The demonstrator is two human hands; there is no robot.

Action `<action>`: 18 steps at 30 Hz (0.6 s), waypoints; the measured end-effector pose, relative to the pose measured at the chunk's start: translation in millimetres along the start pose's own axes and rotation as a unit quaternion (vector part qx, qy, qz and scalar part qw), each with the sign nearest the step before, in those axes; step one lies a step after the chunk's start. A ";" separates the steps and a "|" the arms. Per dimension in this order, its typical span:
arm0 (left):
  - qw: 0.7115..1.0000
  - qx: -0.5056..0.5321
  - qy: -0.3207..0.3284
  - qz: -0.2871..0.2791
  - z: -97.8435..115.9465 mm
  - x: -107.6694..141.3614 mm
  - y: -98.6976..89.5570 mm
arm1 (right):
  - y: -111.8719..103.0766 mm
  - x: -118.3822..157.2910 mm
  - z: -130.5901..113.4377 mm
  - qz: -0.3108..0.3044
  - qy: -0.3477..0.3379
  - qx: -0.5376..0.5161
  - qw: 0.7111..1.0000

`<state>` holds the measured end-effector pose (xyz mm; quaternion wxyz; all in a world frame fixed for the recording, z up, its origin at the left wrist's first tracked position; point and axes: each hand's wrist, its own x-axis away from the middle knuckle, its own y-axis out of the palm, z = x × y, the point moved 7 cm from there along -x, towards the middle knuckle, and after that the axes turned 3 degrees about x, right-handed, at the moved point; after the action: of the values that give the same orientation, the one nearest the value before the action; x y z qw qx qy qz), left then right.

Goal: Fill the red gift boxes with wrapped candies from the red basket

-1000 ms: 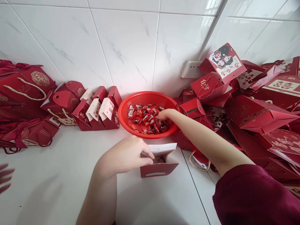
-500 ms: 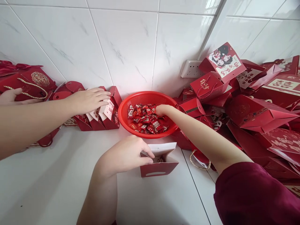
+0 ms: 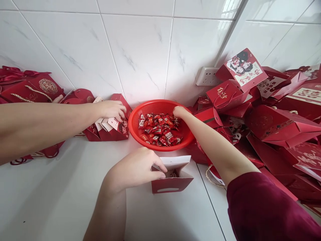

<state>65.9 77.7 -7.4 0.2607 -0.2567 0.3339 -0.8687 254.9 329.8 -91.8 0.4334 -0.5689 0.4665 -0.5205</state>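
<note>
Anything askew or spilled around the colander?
Nothing looks spilled: the wrapped candies in the red plastic colander sit within its rim. The heap of gift boxes on the right looks askew, with boxes tipped at different angles and a couple-print gift box tilted on top.

Plastic basket, smooth card box, glossy tiles

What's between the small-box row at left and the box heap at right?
Head view: the red basket, holding wrapped packets, with the right hand inside it.
</note>
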 end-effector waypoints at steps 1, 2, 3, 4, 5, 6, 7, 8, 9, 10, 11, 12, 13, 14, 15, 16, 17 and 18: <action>1.000 0.000 -0.001 -0.001 -0.4 -0.2 0.0 | 1.7 -2.1 0.7 0.008 0.004 -0.008 1.000; 1.000 0.000 -0.001 -0.003 -0.8 -0.5 0.1 | 3.7 -4.0 1.6 0.014 0.009 -0.016 1.000; 1.000 0.000 -0.001 -0.003 -1.2 -0.6 0.2 | 5.7 -5.6 2.4 0.020 0.012 -0.025 0.999; 1.000 0.001 -0.001 -0.004 -1.5 -0.8 0.2 | 7.3 -7.1 3.1 0.028 0.012 -0.034 0.999; 1.000 0.002 -0.001 -0.004 -1.8 -0.9 0.3 | 8.4 -8.4 4.0 0.037 0.012 -0.043 0.998; 1.000 0.003 0.000 -0.005 -2.1 -0.9 0.4 | 8.8 -9.6 5.3 0.048 0.010 -0.053 0.997; 1.000 0.005 -0.001 -0.006 -2.3 -1.0 0.6 | 8.5 -10.7 6.9 0.062 0.008 -0.061 0.996; 1.000 0.006 -0.001 -0.006 -2.5 -1.0 0.6 | 7.4 -11.8 8.9 0.075 0.007 -0.069 0.995; 1.000 0.008 -0.002 -0.007 -2.6 -1.1 0.7 | 6.1 -13.0 11.2 0.087 0.008 -0.074 0.993; 1.000 0.010 -0.002 -0.009 -2.7 -1.1 0.8 | 4.7 -14.3 13.9 0.096 0.011 -0.079 0.992; 1.000 0.013 -0.002 -0.010 -2.8 -1.2 0.9 | 3.9 -15.9 16.5 0.099 0.017 -0.081 0.992; 1.000 0.014 -0.002 -0.010 -2.8 -1.2 0.9 | 4.1 -17.5 19.0 0.096 0.026 -0.081 0.992; 1.000 0.015 -0.001 -0.010 -2.8 -1.2 0.8 | 5.4 -19.2 21.1 0.085 0.037 -0.079 0.993; 1.000 0.014 0.001 -0.009 -2.7 -1.2 0.7 | 7.9 -20.8 22.3 0.068 0.049 -0.076 0.994; 1.000 0.012 0.002 -0.008 -2.7 -1.1 0.7 | 11.5 -21.8 22.5 0.049 0.058 -0.071 0.995; 1.000 0.009 0.003 -0.008 -2.7 -1.0 0.7 | 15.6 -22.3 21.6 0.029 0.064 -0.066 0.995; 1.000 0.005 0.003 -0.007 -2.7 -1.0 0.6 | 19.9 -22.2 19.6 0.010 0.065 -0.060 0.996; 1.000 0.001 0.003 -0.006 -2.7 -1.0 0.4 | 24.1 -21.5 16.8 -0.005 0.062 -0.054 0.997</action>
<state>65.0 79.2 -9.7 0.2553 -0.2555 0.3320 -0.8714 269.3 346.5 -120.8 0.3699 -0.5607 0.5164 -0.5312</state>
